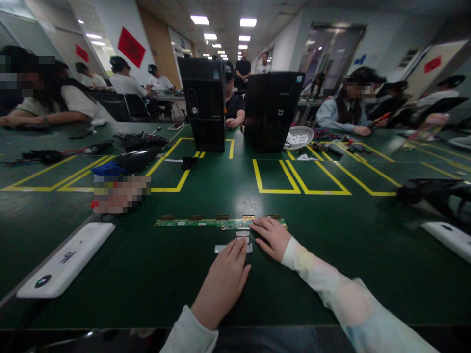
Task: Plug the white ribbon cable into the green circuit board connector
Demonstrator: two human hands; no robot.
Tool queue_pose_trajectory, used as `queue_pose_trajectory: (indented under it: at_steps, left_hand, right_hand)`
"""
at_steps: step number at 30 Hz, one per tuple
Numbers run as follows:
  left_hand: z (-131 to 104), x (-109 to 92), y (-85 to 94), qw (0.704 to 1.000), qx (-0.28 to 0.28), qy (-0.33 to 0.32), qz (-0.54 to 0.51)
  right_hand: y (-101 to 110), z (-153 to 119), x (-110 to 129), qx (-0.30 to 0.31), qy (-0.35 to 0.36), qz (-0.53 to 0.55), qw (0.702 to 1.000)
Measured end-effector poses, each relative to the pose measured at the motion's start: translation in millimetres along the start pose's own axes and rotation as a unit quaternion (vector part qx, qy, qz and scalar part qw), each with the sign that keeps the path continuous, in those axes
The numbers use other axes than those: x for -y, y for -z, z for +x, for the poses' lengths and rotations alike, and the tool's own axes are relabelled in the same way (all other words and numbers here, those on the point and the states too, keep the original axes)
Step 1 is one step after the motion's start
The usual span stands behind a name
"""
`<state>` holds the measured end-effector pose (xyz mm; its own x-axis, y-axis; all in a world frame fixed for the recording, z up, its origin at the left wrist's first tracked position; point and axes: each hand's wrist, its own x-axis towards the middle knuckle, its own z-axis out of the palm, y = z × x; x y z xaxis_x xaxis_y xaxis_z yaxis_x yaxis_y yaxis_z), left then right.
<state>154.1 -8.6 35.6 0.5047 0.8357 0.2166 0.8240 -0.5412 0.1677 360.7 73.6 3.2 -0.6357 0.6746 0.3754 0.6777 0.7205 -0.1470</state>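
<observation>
A long, narrow green circuit board [191,223] with gold-coloured tabs along its far edge lies across the table in front of me. My right hand [273,239] rests on its right end, fingers spread and the index fingertip on the board. Just below the board is a small pale flat piece [243,234], joined or close to a whitish strip [221,248]. My left hand [225,277] reaches over that strip, its fingers stretched out side by side and the thumb apart. Its fingertips touch the pale piece and partly cover it.
Two black computer towers [204,105] [274,113] stand on the green table [165,279]. White devices [68,262] [447,238] lie left and right. Cables [136,139], a blue item [109,168], a white basket [299,137] and yellow tape outlines [277,191] are farther back. Several people sit around.
</observation>
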Motion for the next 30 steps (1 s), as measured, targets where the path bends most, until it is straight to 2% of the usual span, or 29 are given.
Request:
queue_pose_trajectory:
  at_steps: [19,30]
  left_hand:
    - [6.8,1.7,-3.6,1.0,0.0,-0.004,-0.002]
    - [11.9,16.2,0.2,0.999,0.011,-0.027,-0.04]
  right_hand:
    - [-0.5,-0.7,0.9,-0.005,-0.009,0.011,1.0]
    - [2.8,-3.4,1.3,0.013,-0.009,0.025,1.0]
